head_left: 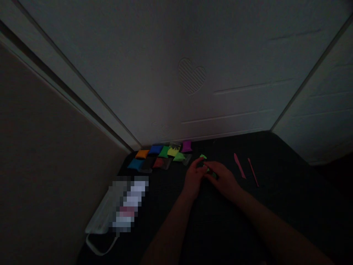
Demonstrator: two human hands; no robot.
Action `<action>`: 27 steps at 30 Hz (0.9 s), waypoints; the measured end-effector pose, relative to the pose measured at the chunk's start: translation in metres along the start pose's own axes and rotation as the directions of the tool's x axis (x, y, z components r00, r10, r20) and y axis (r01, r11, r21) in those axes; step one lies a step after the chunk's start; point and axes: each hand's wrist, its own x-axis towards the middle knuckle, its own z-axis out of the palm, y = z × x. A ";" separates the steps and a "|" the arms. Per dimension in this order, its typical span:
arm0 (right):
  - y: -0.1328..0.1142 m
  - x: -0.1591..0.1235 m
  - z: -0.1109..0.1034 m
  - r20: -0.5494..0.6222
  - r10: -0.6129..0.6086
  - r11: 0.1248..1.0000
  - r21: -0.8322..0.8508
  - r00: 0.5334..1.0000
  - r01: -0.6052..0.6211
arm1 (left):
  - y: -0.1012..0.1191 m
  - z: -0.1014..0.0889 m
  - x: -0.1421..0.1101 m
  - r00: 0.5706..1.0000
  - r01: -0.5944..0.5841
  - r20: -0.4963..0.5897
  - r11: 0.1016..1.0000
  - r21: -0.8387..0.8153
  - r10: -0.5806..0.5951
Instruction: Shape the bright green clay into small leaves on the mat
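Observation:
The scene is very dark. My left hand point(193, 179) and my right hand point(223, 180) meet over a black table point(275, 198), fingers curled together round a small piece of bright green clay point(207, 170). A second bit of green clay point(203, 156) lies just beyond my fingertips. Several small packets of coloured clay point(162, 156), orange, blue, green, yellow, purple and red among them, lie in two rows to the left of my hands.
Two thin pink modelling tools point(239, 165) point(253, 171) lie to the right of my hands. A white bag with a blurred label point(121, 206) sits at the table's left front. A pale wall with a heart relief point(191, 75) stands behind the table.

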 end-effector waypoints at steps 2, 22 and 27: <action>0.001 0.000 0.000 -0.008 -0.007 1.000 -0.020 1.000 0.006 | -0.002 -0.001 0.000 1.000 -0.006 -0.004 1.000 0.028 0.006; -0.008 0.004 -0.010 -0.095 0.028 0.999 0.049 0.995 -0.023 | 0.005 -0.001 0.001 0.999 0.042 -0.028 0.996 -0.075 -0.044; -0.005 0.005 -0.012 -0.075 0.040 0.998 0.054 0.996 -0.036 | 0.002 -0.001 0.002 0.998 0.046 -0.029 0.995 -0.084 -0.049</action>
